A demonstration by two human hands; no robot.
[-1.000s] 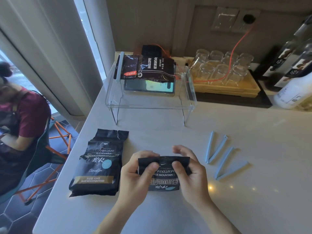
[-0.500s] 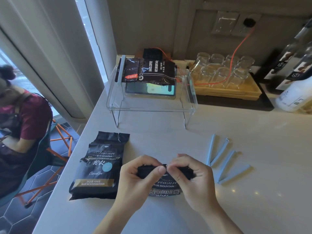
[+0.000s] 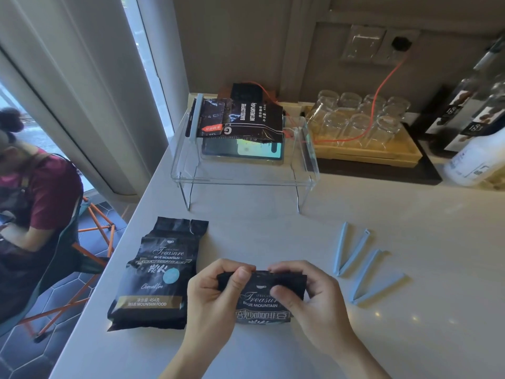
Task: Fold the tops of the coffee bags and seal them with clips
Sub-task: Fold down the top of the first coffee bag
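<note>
A black coffee bag [image 3: 262,305] lies on the white counter in front of me, its top rolled down. My left hand [image 3: 213,299] pinches the folded top at its left end and my right hand [image 3: 314,299] pinches it at the right end, thumb pressed on the bag's face. A second black coffee bag [image 3: 158,274] lies flat to the left, its top unfolded and crumpled. Two open light-blue clips, one [image 3: 351,251] nearer the shelf and another [image 3: 374,280] in front of it, lie on the counter to the right of my hands. A third bag [image 3: 240,119] with a blue clip on its end rests on the clear shelf.
A clear acrylic shelf [image 3: 246,176] stands behind the bags with a phone on it. A wooden tray of upturned glasses [image 3: 363,149] and bottles [image 3: 475,124] fill the back right. An orange cable runs to a wall socket. A seated person [image 3: 30,209] is at the left, beyond the counter edge.
The bag's top has been folded down further. My hands closed together over the fold, then spread back toward its two ends.
</note>
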